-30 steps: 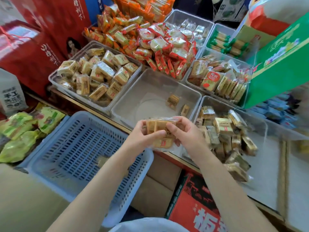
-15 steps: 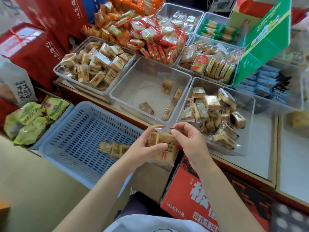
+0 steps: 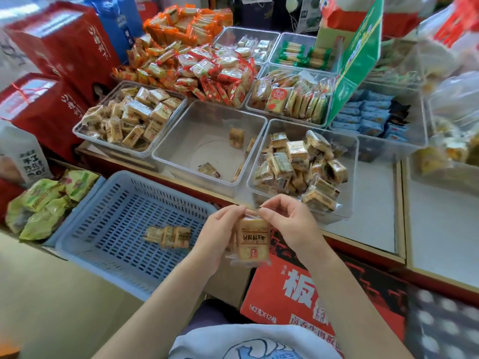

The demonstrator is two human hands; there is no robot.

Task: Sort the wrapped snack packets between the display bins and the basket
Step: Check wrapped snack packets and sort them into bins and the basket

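Note:
A tan wrapped snack packet hangs between both hands, just right of the blue slotted basket. My left hand grips its left side and top edge. My right hand pinches the clear wrapper at the top. A small pile of like packets lies in the basket. The middle clear bin holds several loose packets. The bin to its right and the bin to its left are heaped with tan packets.
Red and orange packets pile up behind the bins. Further bins hold green, blue and cream packs. Red gift boxes stand at the left, green bags beside the basket, a red carton under my hands. A green sign leans at right.
Both hands have drawn back with the packet from over the bins' front edge to beside the basket. A pile of packets now lies in the basket, and more lie in the middle bin.

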